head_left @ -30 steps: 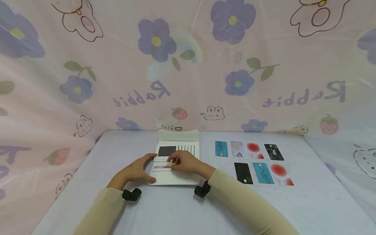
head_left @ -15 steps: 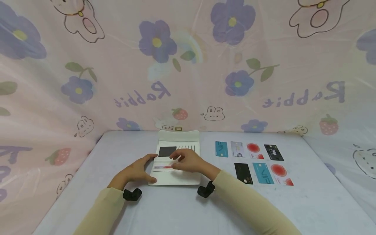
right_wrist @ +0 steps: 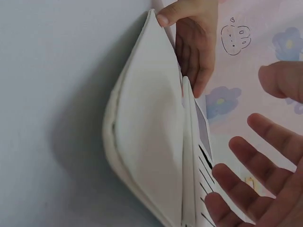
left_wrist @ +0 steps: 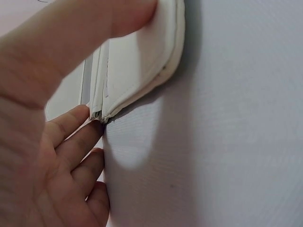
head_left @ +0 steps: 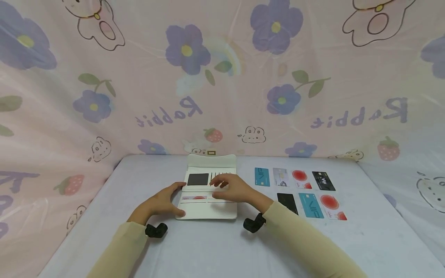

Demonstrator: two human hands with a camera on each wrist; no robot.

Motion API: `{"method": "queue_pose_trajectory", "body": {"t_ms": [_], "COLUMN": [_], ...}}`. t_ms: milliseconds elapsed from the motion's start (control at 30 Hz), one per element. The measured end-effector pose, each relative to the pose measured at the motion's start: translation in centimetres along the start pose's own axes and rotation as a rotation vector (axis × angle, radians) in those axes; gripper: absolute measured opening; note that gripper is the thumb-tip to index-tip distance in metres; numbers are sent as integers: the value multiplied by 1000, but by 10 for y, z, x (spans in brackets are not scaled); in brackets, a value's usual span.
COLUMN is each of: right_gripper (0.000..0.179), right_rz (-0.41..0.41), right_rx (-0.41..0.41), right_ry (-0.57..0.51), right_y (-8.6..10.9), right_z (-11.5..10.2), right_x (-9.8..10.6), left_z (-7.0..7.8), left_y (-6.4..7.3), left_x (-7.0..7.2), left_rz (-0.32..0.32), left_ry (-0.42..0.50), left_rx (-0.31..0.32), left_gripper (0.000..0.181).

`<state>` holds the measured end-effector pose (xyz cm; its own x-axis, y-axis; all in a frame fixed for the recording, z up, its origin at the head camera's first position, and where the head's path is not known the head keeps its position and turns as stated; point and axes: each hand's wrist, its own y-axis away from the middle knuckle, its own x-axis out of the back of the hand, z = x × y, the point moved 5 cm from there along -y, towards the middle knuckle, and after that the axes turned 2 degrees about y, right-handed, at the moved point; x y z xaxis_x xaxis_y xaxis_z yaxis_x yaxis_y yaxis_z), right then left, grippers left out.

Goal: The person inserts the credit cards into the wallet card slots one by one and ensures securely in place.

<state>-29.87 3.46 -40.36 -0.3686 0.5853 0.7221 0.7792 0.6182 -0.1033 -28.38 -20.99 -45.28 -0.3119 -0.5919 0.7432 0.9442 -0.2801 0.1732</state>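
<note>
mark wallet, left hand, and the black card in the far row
wallet (head_left: 208, 212), head view, bare near panel
left hand (head_left: 159, 202), head view, back of hand
black card (head_left: 323, 181), head view, middle of its face

your wallet (head_left: 208, 210) lies on the surface (head_left: 194, 251), left of seven cards (head_left: 311, 205) in two rows; it holds another card (head_left: 194, 197).

Dim, diffuse light; soft shadow beside white wallet (right_wrist: 149, 118).

1. The left grip (left_wrist: 52, 163) rests against an unfolded white wallet (left_wrist: 151, 52).
2. Its thumb (left_wrist: 128, 16) lies over the round-cornered part.
3. Fingertips (left_wrist: 85, 113) touch the layered side edge.
4. Shadows fall on the pale counter (left_wrist: 246, 123).
</note>
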Motion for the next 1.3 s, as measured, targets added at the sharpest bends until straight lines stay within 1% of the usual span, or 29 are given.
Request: {"method": "queue_pose_trajectory", "body": {"t_ms": [200, 333, 500, 733, 833, 967, 1067, 1200, 1300], "right_gripper": [39, 42, 42, 42, 42, 42, 40, 37, 37], "right_rz": [6, 6, 6, 11, 2, -2, 11, 23, 17], "right_rx": [-29, -22, -31, -45, -69, -94, -98, -118, -135], "right_ry": [7, 18, 22, 46, 31, 65, 101, 116, 127], "right_y": [8, 14, 23, 35, 41, 48, 53, 61, 67], "right_z": [2, 4, 5, 13, 16, 20, 23, 29, 32], "right_x": [9, 15, 24, 35, 40, 48, 54, 61, 65], "left_z": [0, -1, -1, -1, -1, -2, -2, -2, -2], "left_y": [0, 0, 1, 1, 1, 1, 1, 0, 0], "left_x": [0, 0, 0, 0, -1, -2, -2, -2, -1], "left_rz": [0, -3, -6, 1, 0, 1, 0, 1, 3], "left_ry": [-2, -6, -19, -23, -29, -23, -15, -16, -21], "left_rx": [4, 7, -5, -22, -26, -25, -22, -22, -24], "left_gripper": [104, 104, 105, 105, 105, 106, 106, 106, 106]}}
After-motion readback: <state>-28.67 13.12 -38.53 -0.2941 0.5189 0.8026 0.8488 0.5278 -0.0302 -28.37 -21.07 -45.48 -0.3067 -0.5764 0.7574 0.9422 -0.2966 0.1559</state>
